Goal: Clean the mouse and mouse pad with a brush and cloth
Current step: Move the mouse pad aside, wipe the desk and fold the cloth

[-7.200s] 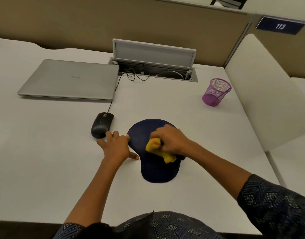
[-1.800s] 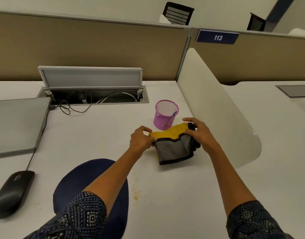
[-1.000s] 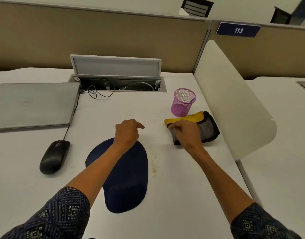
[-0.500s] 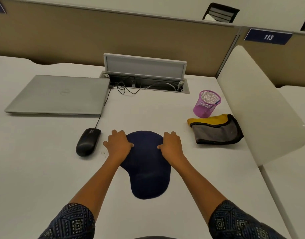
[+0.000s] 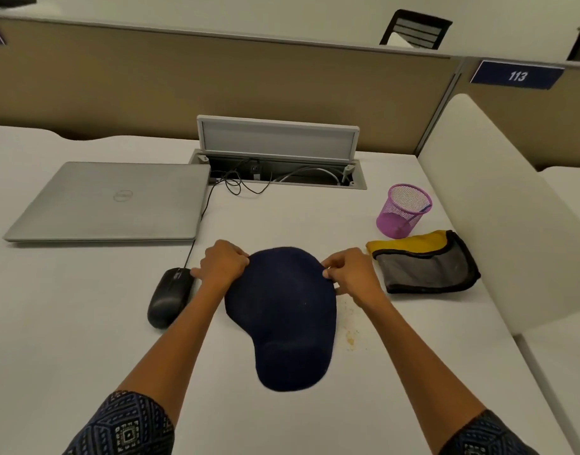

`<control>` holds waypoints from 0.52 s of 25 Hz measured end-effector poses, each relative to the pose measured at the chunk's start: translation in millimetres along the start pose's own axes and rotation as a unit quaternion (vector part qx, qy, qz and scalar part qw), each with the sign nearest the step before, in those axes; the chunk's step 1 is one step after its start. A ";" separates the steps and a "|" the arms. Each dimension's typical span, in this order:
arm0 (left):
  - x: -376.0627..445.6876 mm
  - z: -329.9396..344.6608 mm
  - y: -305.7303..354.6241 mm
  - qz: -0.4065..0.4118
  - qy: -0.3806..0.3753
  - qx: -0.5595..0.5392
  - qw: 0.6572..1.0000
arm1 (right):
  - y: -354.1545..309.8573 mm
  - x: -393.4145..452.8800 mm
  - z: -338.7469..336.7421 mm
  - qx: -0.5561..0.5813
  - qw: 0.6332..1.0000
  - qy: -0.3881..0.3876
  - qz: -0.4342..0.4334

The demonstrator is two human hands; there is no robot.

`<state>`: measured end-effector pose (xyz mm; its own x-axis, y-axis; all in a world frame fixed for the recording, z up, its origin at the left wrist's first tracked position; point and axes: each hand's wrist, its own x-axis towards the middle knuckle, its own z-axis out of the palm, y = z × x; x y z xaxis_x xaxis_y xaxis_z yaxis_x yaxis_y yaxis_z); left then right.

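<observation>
Both of our hands have changed their hold in the last half second: where they lay flat on the mouse pad (image 5: 282,310), the left hand (image 5: 223,262) and right hand (image 5: 349,274) now pinch its far edge from either side, fingers curled onto the rim. We judge we are about to lift or shift the pad. Our cloth (image 5: 426,264) lies folded and let go just right of the right hand, so wiping looks finished. Our mouse (image 5: 168,298) sits just left of the left wrist, near crumbs (image 5: 350,336) on the desk (image 5: 68,323).
</observation>
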<state>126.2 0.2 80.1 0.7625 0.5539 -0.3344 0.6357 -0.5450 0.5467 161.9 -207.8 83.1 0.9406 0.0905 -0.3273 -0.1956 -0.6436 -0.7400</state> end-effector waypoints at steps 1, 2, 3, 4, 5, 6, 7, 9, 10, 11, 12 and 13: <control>6.4 -4.2 6.3 0.013 -0.006 -0.002 1.000 | -6.8 3.5 -3.4 0.020 1.000 0.007 -0.002; 12.8 -7.4 13.2 0.028 -0.007 -0.005 1.000 | -14.3 7.7 -6.6 0.026 1.000 0.014 -0.006; 19.1 -10.4 20.8 0.040 -0.004 -0.010 0.999 | -21.9 13.5 -9.3 0.026 0.999 0.020 -0.010; 26.0 -13.5 28.8 0.050 0.004 -0.014 0.999 | -29.5 21.0 -11.8 0.027 0.999 0.024 -0.013; 33.2 -16.4 38.0 0.055 0.016 -0.017 0.998 | -36.3 30.1 -14.6 0.027 0.999 0.028 -0.016; 41.8 -18.9 47.7 0.054 0.029 -0.015 0.998 | -42.5 41.4 -16.9 0.026 0.999 0.035 -0.019; 50.1 -21.8 57.7 0.051 0.046 -0.010 0.998 | -48.5 53.0 -19.0 0.025 0.998 0.045 -0.023; 67.9 -26.1 76.2 0.056 0.082 0.010 0.995 | -58.7 77.3 -21.0 0.034 0.997 0.067 -0.025; 76.7 -26.9 84.6 0.067 0.101 0.021 0.992 | -62.3 89.3 -20.7 0.039 0.996 0.077 -0.023; 85.2 -26.3 92.1 0.084 0.120 0.032 0.989 | -64.0 102.1 -19.6 0.044 0.995 0.084 -0.018; 92.7 -24.1 97.8 0.103 0.137 0.040 0.984 | -63.9 113.8 -18.2 0.051 0.995 0.090 -0.011; 98.7 -20.5 101.3 0.122 0.148 0.046 0.980 | -62.5 124.5 -16.6 0.059 0.994 0.095 -0.001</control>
<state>263.4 12.6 118.2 0.8332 0.5513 0.0430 0.4571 -0.7305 0.5073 295.9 -168.9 98.3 0.9740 -0.0605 -0.2183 -0.2151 -0.5487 -0.8079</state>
